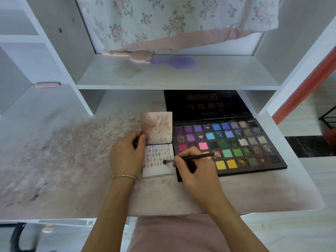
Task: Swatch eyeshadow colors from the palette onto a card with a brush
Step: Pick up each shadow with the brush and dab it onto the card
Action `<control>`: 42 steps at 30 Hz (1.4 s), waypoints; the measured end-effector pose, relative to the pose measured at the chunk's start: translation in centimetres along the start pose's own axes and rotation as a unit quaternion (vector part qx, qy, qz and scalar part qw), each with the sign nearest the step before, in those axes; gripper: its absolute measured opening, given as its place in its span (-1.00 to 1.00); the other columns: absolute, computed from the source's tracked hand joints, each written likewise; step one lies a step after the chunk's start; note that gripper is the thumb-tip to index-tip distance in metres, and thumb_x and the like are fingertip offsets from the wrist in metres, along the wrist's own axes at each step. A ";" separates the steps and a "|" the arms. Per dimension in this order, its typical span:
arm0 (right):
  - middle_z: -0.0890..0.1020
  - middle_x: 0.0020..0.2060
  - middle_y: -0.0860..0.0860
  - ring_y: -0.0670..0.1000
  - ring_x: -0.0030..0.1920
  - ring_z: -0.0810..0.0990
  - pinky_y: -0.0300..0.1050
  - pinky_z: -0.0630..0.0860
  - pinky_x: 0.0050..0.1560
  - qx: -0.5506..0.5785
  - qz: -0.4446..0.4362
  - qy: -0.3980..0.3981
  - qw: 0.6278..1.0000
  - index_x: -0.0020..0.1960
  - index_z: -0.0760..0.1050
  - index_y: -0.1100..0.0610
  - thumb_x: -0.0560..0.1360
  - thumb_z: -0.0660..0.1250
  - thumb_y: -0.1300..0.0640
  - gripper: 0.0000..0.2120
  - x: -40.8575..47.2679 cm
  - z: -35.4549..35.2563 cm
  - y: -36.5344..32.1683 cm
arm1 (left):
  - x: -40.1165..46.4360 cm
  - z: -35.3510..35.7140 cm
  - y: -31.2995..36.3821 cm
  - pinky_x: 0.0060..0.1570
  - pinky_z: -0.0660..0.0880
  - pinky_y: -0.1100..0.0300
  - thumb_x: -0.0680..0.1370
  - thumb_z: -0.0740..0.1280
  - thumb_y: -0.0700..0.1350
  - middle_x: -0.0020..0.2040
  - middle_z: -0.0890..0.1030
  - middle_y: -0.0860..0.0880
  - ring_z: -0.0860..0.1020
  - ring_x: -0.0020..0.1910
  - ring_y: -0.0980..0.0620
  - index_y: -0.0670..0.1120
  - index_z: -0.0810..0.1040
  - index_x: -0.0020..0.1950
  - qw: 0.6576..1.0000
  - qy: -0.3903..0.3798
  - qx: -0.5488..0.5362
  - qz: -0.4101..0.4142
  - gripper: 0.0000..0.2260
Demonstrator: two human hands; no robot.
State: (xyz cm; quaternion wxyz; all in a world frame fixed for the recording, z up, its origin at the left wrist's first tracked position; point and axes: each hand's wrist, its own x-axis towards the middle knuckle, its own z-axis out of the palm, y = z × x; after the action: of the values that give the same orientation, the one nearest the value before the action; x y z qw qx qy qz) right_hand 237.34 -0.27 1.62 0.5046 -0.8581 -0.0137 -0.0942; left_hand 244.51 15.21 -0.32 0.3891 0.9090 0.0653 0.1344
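A small white card pad (158,170) lies open on the desk, its stained cover (156,126) folded up behind it. Rows of pale pink and green swatches cover the upper part of its page. My left hand (125,155) holds the pad's left edge, thumb on the cover's lower corner. My right hand (192,168) grips a thin black brush (194,158) like a pen; the bristle tip (165,162) touches the page at the right of the swatches. The black eyeshadow palette (234,142) lies open just right of the pad, with many coloured pans.
The desk top (72,160) is smeared with pinkish powder on the left. A shelf (178,77) above carries a purple hairbrush (174,62) and a pink bear-shaped item (134,55). Floral cloth (174,19) hangs at the back. The palette's lid (205,104) reaches under the shelf.
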 end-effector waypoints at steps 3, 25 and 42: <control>0.63 -0.27 -0.04 -0.11 -0.18 0.59 -0.17 0.53 -0.17 0.000 0.007 -0.006 1.000 -0.23 0.38 -0.13 0.49 0.31 0.11 -0.80 0.0 0.0 0.0 | 0.0 0.0 0.0 -0.25 0.31 0.22 0.53 0.24 -0.03 -0.15 0.64 0.00 0.48 -0.19 0.06 0.01 0.61 0.02 1.000 0.001 0.001 -0.002 -0.82; 0.63 -0.27 -0.04 -0.10 -0.18 0.59 -0.07 0.57 -0.15 -0.002 0.006 -0.006 1.000 -0.23 0.38 -0.12 0.50 0.30 0.11 -0.80 0.0 0.0 0.1 | 0.0 0.0 0.1 -0.26 0.30 0.22 0.53 0.23 -0.03 -0.17 0.62 0.03 0.49 -0.19 0.06 0.00 0.61 0.02 1.000 -0.002 0.001 0.001 -0.82; 0.56 -0.35 -0.13 -0.14 -0.27 0.55 -0.38 0.44 -0.30 0.084 -0.031 0.047 0.995 -0.21 0.45 -0.10 0.45 0.28 0.12 -0.87 -0.2 -0.6 0.3 | 0.0 -0.1 0.1 -0.27 0.29 0.23 0.53 0.24 -0.05 -0.16 0.63 0.01 0.48 -0.20 0.06 -0.02 0.61 0.02 1.000 -0.001 -0.001 0.005 -0.82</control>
State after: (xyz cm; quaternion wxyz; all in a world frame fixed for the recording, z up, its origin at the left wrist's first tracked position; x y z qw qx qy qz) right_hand 237.07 -0.93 1.56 0.5719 -0.8064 -0.0249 -0.1483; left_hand 244.50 15.19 -0.16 0.3893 0.9091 0.0598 0.1358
